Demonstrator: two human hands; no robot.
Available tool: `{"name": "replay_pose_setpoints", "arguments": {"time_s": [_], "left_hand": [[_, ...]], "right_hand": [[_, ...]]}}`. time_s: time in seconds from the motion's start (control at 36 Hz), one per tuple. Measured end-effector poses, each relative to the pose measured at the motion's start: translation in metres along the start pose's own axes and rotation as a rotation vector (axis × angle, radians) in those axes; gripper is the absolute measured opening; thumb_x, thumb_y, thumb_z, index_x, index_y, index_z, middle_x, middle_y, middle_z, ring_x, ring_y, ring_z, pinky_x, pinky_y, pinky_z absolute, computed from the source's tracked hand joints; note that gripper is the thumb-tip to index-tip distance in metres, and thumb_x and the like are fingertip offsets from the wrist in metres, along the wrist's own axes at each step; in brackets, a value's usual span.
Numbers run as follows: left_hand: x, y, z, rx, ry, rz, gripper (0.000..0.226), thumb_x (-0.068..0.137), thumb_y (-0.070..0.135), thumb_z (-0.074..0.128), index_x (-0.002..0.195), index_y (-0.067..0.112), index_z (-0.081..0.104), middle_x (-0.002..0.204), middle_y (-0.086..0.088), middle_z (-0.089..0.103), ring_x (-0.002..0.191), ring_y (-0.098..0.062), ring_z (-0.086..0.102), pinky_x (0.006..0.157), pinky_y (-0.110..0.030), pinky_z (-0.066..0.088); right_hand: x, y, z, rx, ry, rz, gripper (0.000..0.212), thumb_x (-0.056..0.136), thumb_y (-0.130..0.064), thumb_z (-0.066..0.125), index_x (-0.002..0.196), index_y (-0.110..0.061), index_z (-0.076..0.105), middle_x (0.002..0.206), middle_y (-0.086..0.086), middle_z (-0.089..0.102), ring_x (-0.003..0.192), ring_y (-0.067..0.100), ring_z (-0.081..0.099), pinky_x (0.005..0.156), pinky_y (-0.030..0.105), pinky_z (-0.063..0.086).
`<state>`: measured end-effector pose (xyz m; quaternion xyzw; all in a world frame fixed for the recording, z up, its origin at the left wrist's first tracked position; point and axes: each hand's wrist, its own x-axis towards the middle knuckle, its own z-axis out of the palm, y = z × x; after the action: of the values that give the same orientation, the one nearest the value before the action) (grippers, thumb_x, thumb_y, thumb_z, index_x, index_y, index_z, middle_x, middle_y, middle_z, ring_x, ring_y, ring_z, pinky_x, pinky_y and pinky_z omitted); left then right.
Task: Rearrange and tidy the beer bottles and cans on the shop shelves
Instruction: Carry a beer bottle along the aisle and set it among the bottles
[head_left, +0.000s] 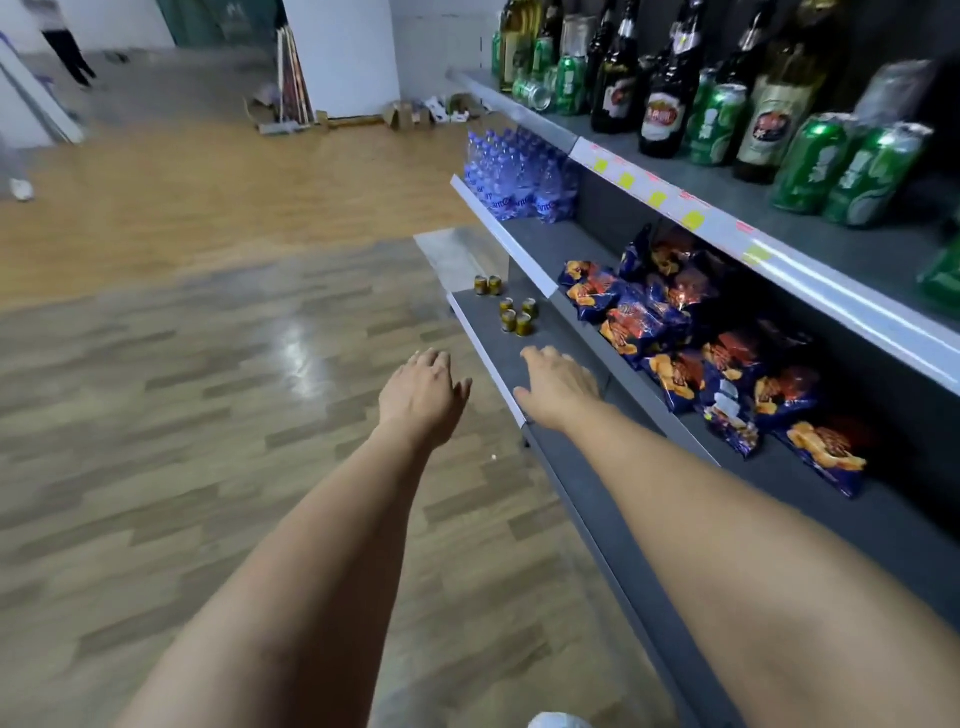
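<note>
Left hand: fingers spread, holding nothing, out over the floor just left of the bottom shelf lip. Right hand: fingers relaxed, empty, over that shelf's front edge; the nearer hand. Small cans: upright, loosely clustered, ahead of the right hand; bare shelf between. Beer bottles and green cans: top shelf, well above and right; one can lies tipped.
</note>
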<state>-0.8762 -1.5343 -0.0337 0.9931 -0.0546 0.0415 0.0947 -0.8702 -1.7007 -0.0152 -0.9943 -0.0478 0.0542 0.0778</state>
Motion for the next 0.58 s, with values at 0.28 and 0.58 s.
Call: {"name": "replay_pose_setpoints", "arguments": {"time_s": [0.28,0.58], "left_hand": [[0.117,-0.065,0.012,0.041,0.005,-0.030,0.045,0.100,0.042,0.036,0.128,0.008,0.049,0.139,-0.011,0.047,0.130,-0.027,0.041,0.104,-0.035,0.033],[0.272,-0.184,0.002,0.073,-0.001,0.016,0.045,0.101,0.043,0.033,0.129,0.010,0.048,0.139,-0.009,0.048,0.130,-0.025,0.041,0.102,-0.034,0.033]], "right_hand": [[0.132,-0.032,0.007,-0.032,-0.058,-0.044,0.054,0.098,-0.035,0.047,0.146,-0.016,0.030,0.144,0.010,0.040,0.129,0.031,0.041,0.094,0.042,0.041],[0.306,-0.112,-0.004,-0.016,-0.008,0.014,0.049,0.097,-0.034,0.047,0.141,-0.016,0.037,0.141,0.009,0.042,0.127,0.030,0.044,0.095,0.041,0.042]]}}
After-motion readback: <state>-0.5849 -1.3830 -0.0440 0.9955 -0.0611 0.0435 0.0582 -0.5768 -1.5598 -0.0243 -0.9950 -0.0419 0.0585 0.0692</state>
